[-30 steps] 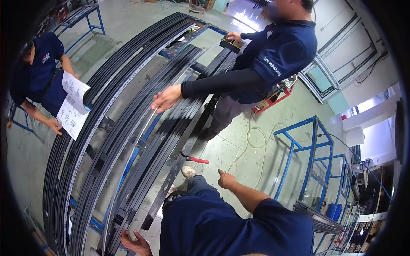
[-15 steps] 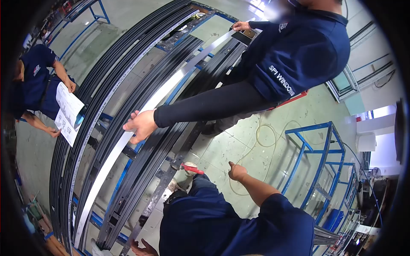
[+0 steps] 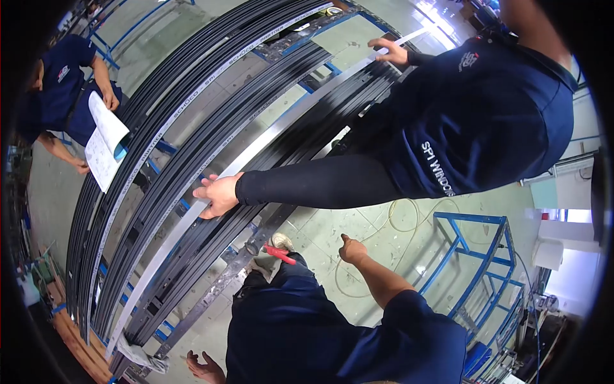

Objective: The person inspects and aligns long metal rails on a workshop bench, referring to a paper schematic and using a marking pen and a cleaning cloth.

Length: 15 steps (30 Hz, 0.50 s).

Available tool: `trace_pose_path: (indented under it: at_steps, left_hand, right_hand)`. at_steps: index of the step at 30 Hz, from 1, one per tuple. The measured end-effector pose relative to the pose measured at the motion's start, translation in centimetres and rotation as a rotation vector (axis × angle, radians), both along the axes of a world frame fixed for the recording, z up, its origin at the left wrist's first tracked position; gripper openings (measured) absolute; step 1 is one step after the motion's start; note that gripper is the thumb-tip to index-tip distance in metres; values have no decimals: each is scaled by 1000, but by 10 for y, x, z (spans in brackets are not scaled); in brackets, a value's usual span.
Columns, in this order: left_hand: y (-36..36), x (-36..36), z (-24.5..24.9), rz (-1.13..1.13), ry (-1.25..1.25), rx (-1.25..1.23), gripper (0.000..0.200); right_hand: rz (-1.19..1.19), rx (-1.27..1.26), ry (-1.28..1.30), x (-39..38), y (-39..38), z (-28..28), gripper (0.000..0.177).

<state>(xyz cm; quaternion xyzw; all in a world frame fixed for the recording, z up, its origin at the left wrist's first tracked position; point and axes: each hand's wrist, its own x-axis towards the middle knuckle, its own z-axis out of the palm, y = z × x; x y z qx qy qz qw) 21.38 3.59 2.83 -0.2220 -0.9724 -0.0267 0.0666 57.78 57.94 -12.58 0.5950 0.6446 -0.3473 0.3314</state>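
Note:
My left hand is at the bottom edge, low beside my body, fingers spread, holding nothing. My right hand hangs over the floor, fingers mostly curled and one digit stuck out; no object shows in it. Neither hand touches the long black profiles on the rack. Across these profiles runs a long silver strip, nearest my left side at its lower end. A co-worker's hand grips the strip midway, and that person's other hand is at its far part. A red object shows by my leg.
On the left, another person holds printed sheets. More profiles with a printed white strip lie between us. A blue metal frame stands at right, near a coiled hose on the floor. A white cloth lies at the profiles' near end.
The co-worker has shifted the silver strip rightward over the nearer profiles, and their far hand has loosened its fingers. My left hand has come further into view. My view has shifted slightly.

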Motion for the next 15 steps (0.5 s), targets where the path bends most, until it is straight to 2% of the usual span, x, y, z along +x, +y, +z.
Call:
trace_pose_path:
  at_steps: [3,6,15]
  left_hand:
    - [11,1,2,13,-23,39,50]
    - [83,18,53,15,14,28,44]
    - [92,17,61,49,24,-53,39]
  right_hand:
    - [-12,-2,13,-1,7,-2,67]
    - [41,4,-16,1,10,-4,66]
    - [29,-14,-26,7,13,-2,62]
